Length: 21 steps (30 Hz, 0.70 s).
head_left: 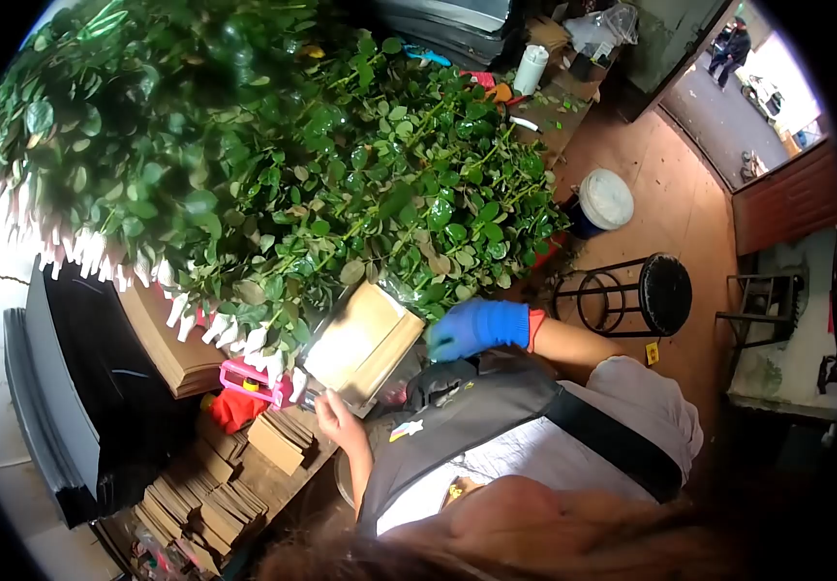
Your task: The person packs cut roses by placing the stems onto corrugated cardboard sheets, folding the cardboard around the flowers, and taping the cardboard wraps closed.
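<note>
A tan cardboard sheet (365,339) with clear plastic around it lies tilted in front of my chest, against a large heap of leafy green stems (341,184). My bare left hand (339,422) is at its lower corner, fingers closed on the edge. My right hand (476,329), in a blue knitted glove with a red cuff, is by the sheet's right side, close to the leaves. Its fingertips are dim and partly hidden, so their grip is unclear. White-wrapped stem ends (234,334) hang along the heap's left edge, near a pink plastic tool (256,380).
Small cardboard pieces (205,504) are stacked on the wooden table at lower left, beside a red cloth (234,411). Large dark sheets (99,387) lean at left. To the right are a black stool (665,294) and a white-lidded bucket (605,199). A person (731,50) is outside the doorway.
</note>
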Tool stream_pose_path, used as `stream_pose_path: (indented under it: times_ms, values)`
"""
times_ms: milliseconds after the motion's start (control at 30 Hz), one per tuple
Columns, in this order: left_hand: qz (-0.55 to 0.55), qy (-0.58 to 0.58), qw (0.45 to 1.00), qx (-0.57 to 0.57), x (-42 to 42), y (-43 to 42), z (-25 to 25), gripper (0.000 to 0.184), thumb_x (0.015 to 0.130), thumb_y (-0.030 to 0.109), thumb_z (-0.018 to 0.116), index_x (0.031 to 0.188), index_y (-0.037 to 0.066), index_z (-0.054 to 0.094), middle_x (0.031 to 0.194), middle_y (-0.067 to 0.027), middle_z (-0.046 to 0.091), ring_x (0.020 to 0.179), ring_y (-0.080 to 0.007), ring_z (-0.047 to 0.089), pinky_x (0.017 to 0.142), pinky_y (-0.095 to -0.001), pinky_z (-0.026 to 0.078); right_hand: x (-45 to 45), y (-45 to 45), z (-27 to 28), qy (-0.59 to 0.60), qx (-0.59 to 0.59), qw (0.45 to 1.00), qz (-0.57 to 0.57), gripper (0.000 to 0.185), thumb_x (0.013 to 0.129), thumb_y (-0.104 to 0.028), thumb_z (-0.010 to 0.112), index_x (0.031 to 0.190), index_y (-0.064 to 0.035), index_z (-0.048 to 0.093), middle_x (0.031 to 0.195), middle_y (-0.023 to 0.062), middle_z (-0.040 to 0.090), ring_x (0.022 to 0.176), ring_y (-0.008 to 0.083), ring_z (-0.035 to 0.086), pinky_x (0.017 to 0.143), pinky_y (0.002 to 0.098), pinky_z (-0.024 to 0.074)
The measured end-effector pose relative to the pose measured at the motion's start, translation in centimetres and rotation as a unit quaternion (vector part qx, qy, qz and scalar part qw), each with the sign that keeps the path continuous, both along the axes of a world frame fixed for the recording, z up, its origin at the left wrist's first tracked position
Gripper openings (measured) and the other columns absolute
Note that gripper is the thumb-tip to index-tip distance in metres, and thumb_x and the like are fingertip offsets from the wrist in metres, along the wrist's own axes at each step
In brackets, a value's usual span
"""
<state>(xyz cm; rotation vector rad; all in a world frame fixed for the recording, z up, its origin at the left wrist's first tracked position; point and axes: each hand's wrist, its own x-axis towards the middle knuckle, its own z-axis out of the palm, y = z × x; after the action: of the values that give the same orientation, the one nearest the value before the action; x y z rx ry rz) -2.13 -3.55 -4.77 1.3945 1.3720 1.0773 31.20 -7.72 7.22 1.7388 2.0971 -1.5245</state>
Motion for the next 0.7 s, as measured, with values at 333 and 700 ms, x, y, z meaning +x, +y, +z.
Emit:
stream_pose_path:
  times_ms: [333, 700]
  values:
    - [0.103, -0.257, 0.927, -0.254, -2.6, -3.0, -5.2, 0.029, 0.104, 0.037, 0.054, 0.098, 0.009, 0.056, 0.077, -0.0024, 0.057, 0.061, -0.0135, 0.054, 0.054, -0.0269, 0.041, -18.3, 10.3, -8.5, 0.046, 0.504, 0.829, 0.239, 0.035, 0.077, -0.043, 0.067, 0.088, -0.011, 0.077, 0.104, 0.0143, 0.07, 0.119, 0.0373, 0.054, 0.121, 0.057, 0.0221]
    - [-0.008, -0.249, 0.927, -0.28, -2.8, 2.0, -1.9, 0.022, 0.102, 0.031, 0.06, 0.11, 0.011, 0.057, 0.089, 0.0035, 0.058, 0.078, -0.007, 0.053, 0.07, -0.0244, 0.043, -15.2, 9.1, 1.9, -0.016, 0.362, 0.883, 0.298, 0.039, 0.087, -0.047, 0.063, 0.071, -0.0148, 0.076, 0.082, 0.0025, 0.072, 0.123, 0.0319, 0.057, 0.123, 0.0642, 0.013]
